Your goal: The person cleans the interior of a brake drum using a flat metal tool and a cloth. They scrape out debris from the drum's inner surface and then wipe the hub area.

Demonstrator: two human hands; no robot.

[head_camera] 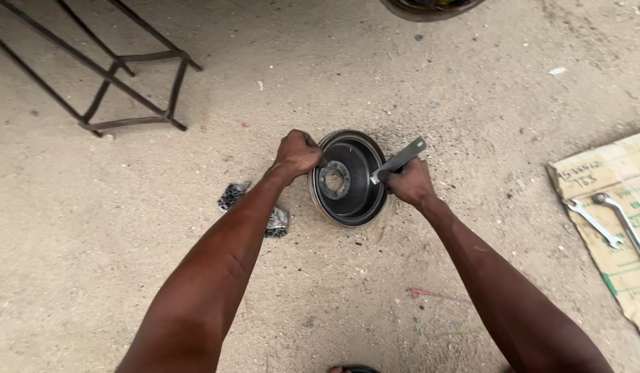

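At the centre of the frame a black, round cast-metal brake drum stands tilted on its rim on the sandy concrete floor. The left hand grips its upper left rim with clenched fingers. The right hand is closed around a flat grey steel bar, whose tip rests inside the drum's bowl. The drum looks heavy, rigid and dusty, so the thick rim seems the surest hold. Two shiny steel spanners lie on a brown cardboard sheet at right; a rusty metal frame stands upper left.
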